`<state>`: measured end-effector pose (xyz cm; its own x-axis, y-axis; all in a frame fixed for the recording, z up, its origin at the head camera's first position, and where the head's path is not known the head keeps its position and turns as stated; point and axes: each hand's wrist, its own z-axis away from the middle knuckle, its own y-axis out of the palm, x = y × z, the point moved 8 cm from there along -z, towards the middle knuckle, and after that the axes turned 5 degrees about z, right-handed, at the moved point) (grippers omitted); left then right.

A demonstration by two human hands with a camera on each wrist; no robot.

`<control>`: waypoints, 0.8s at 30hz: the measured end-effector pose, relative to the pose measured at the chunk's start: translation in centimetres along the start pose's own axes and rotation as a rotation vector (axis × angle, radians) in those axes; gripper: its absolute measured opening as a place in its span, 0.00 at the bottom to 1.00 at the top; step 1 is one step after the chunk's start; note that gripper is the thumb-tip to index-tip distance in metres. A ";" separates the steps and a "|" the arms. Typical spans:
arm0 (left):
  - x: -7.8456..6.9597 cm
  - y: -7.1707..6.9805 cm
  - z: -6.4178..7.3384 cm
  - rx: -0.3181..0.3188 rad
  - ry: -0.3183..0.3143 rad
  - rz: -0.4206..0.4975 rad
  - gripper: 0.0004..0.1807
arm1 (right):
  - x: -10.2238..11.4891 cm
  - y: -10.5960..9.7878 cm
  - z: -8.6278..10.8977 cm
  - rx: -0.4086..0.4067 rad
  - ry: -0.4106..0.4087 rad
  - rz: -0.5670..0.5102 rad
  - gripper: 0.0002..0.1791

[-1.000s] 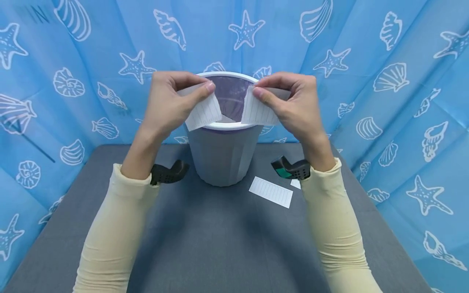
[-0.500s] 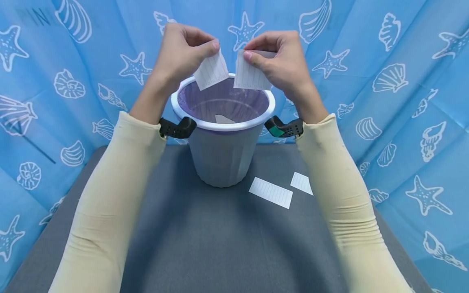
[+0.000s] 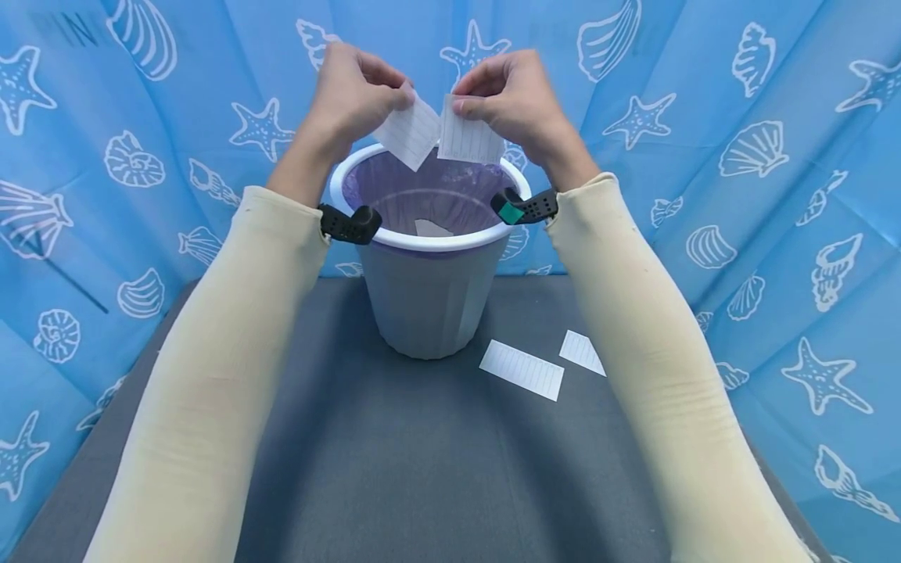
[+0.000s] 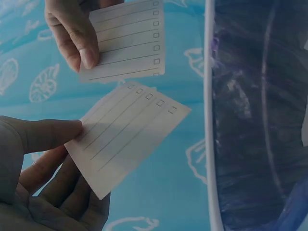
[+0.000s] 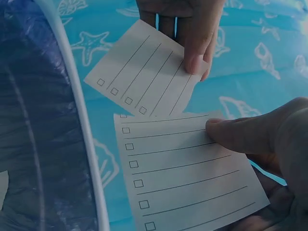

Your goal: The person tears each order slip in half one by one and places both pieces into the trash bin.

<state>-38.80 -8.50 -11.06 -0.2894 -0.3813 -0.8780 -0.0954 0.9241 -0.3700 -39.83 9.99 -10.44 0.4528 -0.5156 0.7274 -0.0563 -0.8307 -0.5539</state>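
Above the far rim of a grey bin (image 3: 429, 301), my left hand (image 3: 355, 94) pinches a torn piece of lined paper (image 3: 411, 131) between thumb and fingers. My right hand (image 3: 517, 102) pinches a second piece of lined paper (image 3: 472, 142) just beside it. Small checkboxes run along one edge of the left piece (image 4: 132, 132) in the left wrist view. The right piece (image 5: 185, 168) shows the same boxes in the right wrist view, where its edge overlaps the left piece (image 5: 139, 72). The left piece is tilted; the right one hangs nearly straight.
The bin has a white rim (image 3: 436, 244), a purple liner (image 3: 450, 199) and a paper scrap (image 3: 432, 228) inside. On the grey table (image 3: 422, 453) lie a lined paper strip (image 3: 522, 370) and another paper (image 3: 582, 352), partly hidden by my right sleeve. A blue curtain (image 3: 211, 94) hangs behind.
Both hands have risen from the bin's near rim to above its far rim, each with its paper. Lately the right hand has moved left, bringing the two pieces together.
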 end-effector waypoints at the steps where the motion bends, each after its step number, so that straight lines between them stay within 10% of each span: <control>1: 0.1 0.1 -0.1 0.000 -0.007 -0.010 0.14 | -0.2 0.2 0.0 0.005 0.009 0.003 0.09; 24: 1.4 0.1 2.2 0.075 0.014 -0.075 0.19 | -1.6 1.1 2.0 0.073 0.033 -0.091 0.11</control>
<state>-37.08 -8.96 -12.97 -0.2980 -0.4481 -0.8429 -0.0456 0.8887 -0.4563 -38.89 10.30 -13.07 0.4231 -0.4463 0.7885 0.0494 -0.8576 -0.5119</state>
